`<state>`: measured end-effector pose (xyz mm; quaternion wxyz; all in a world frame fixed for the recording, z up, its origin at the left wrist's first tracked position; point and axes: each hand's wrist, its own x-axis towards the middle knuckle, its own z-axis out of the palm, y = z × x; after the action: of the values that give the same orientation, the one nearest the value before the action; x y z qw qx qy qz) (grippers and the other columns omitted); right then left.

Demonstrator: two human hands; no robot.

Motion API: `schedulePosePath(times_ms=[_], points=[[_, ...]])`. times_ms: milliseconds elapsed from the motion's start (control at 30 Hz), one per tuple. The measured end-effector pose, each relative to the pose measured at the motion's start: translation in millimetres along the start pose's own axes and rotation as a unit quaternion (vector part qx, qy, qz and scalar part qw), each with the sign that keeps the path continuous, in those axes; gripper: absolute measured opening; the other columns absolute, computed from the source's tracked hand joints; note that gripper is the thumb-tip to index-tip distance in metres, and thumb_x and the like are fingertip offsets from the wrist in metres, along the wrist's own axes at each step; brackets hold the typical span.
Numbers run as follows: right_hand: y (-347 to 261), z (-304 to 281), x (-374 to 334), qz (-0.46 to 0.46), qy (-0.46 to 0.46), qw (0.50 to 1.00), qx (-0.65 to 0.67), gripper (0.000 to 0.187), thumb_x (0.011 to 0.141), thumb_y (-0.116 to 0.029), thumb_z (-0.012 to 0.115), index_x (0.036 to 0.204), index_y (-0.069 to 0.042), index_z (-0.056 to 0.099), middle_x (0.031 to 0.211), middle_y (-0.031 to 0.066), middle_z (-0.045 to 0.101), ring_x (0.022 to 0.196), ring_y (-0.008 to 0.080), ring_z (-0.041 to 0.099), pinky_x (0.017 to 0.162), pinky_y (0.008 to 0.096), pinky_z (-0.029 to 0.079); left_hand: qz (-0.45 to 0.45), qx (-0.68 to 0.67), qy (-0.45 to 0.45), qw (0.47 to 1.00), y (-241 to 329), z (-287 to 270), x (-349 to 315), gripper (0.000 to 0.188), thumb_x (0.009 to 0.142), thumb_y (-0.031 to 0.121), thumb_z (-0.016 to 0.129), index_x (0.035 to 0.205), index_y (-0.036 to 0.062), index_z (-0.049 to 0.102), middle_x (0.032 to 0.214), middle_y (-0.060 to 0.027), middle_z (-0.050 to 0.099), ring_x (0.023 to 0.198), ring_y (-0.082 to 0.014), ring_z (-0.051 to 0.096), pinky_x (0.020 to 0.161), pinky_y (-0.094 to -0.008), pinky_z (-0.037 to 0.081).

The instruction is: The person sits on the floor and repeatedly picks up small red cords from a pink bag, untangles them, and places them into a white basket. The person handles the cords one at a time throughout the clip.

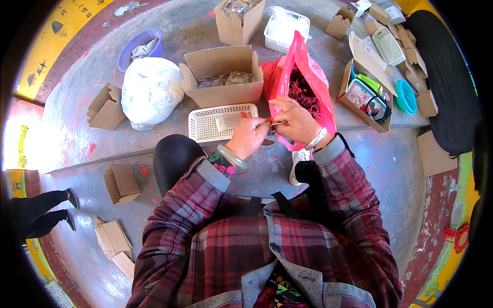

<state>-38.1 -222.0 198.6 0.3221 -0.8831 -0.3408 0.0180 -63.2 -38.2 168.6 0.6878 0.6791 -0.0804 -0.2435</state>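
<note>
Mid-frame: left hand [247,137] and right hand [295,122] pinching small red string piece [269,121] beside pink plastic bag [300,87]; assembling, steady fingertip grip needed.

Small red cord piece [269,121] pinched beside the pink bag [303,66].

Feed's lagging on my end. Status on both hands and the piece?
Left hand and right hand both pinched on small red piece. Pink bag of red bits open behind right hand. White basket beside left hand. Nothing blocking.
</note>
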Motion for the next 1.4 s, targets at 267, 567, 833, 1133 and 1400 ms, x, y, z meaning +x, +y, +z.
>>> schedulePosePath(times_ms=[267, 567, 833, 1133, 1400], points=[[6.3, -2.6, -2.9, -0.009, -0.079, 0.997, 0.017, 0.022, 0.068, -0.021, 0.064, 0.086, -0.008, 0.068, 0.124, 0.025, 0.044, 0.119, 0.041, 0.037, 0.1, 0.0422, 0.031, -0.021, 0.033, -0.011, 0.999, -7.2, -3.5, 1.4, 0.03, 0.09, 0.017, 0.043, 0.1, -0.0076, 0.056, 0.093, -0.0123, 0.06, 0.084, -0.0191, 0.061, 0.067, -0.0315, 0.056], [0.3, -18.2, -0.7, 0.033, -0.111, 0.987, 0.11, 0.021, 0.066, -0.021, 0.066, 0.085, -0.013, 0.07, 0.133, 0.0278, 0.034, 0.127, 0.0414, 0.027, 0.103, 0.0437, 0.025, -0.042, -0.077, -0.024, 0.996, 11.3, 1.6, -6.7, 0.033, 0.09, 0.022, 0.044, 0.097, -0.0069, 0.057, 0.086, -0.0115, 0.06, 0.074, -0.0174, 0.061, 0.061, -0.0297, 0.054], [-0.3, -10.3, -0.9, 0.021, -0.143, 0.986, 0.086, 0.019, 0.062, -0.019, 0.067, 0.08, -0.012, 0.07, 0.13, 0.0261, 0.039, 0.125, 0.0396, 0.029, 0.103, 0.0433, 0.025, -0.061, -0.109, -0.023, 0.992, 11.9, 4.2, -7.5, 0.032, 0.089, 0.022, 0.045, 0.098, -0.0059, 0.058, 0.089, -0.0126, 0.061, 0.074, -0.0187, 0.062, 0.057, -0.0283, 0.053], [1.1, -6.7, -1.3, 0.023, -0.232, 0.97, 0.068, 0.021, 0.062, -0.015, 0.067, 0.083, -0.01, 0.068, 0.128, 0.0253, 0.042, 0.125, 0.0338, 0.034, 0.105, 0.042, 0.022, -0.071, -0.012, -0.042, 0.997, 11.5, 5.7, -6.1, 0.031, 0.089, 0.022, 0.042, 0.099, -0.003, 0.058, 0.09, -0.0117, 0.062, 0.072, -0.0191, 0.063, 0.054, -0.0277, 0.052], [-1.4, -36.2, -2.0, 0.086, -0.091, 0.97, 0.209, 0.023, 0.069, -0.01, 0.066, 0.091, -0.004, 0.066, 0.121, 0.0231, 0.05, 0.112, 0.0279, 0.049, 0.092, 0.0329, 0.038, -0.077, -0.108, -0.008, 0.991, 12.6, 0.8, -6.3, 0.03, 0.09, 0.021, 0.043, 0.102, -0.0014, 0.058, 0.094, -0.0091, 0.062, 0.085, -0.0166, 0.061, 0.064, -0.0281, 0.052]])
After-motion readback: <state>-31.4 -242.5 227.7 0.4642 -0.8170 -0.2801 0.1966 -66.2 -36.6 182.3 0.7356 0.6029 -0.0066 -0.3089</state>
